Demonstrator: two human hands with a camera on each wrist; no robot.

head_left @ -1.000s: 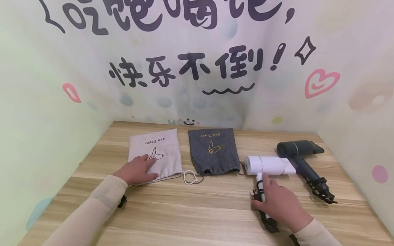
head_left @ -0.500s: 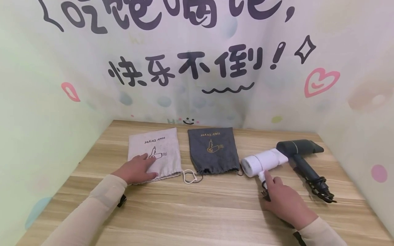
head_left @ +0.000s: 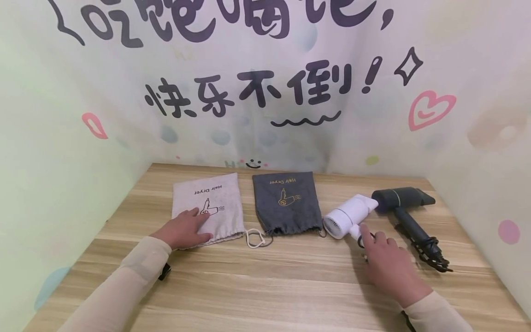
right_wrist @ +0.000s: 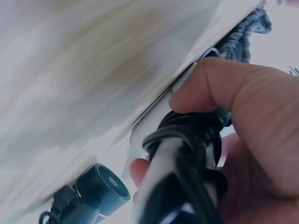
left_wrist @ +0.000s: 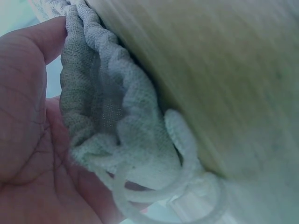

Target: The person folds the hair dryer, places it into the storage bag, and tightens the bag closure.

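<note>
My right hand [head_left: 392, 267] grips the handle of a white hair dryer [head_left: 346, 216], whose black cord [right_wrist: 187, 144] is wound round the handle. In the right wrist view the thumb and fingers close around handle and cord. The dryer's round vent faces toward me and its nozzle points away to the right. On the left, my left hand [head_left: 184, 229] rests with spread fingers on a light grey drawstring bag [head_left: 221, 193] printed "Hair Dryer". The left wrist view shows the bag's gathered mouth [left_wrist: 110, 84] beside the palm, slightly parted, with a pale cord loop [left_wrist: 163, 196].
A dark grey drawstring bag [head_left: 286, 203] lies flat in the middle of the wooden table [head_left: 249, 286]. A black hair dryer [head_left: 400, 200] with its cord wrapped lies at the right, near the white nozzle. Behind stands a printed curtain [head_left: 249, 133].
The right hand has gripped the white hair dryer and turned it, its nozzle swinging away from me. The hand has moved slightly right. My left hand has stayed on the light bag.
</note>
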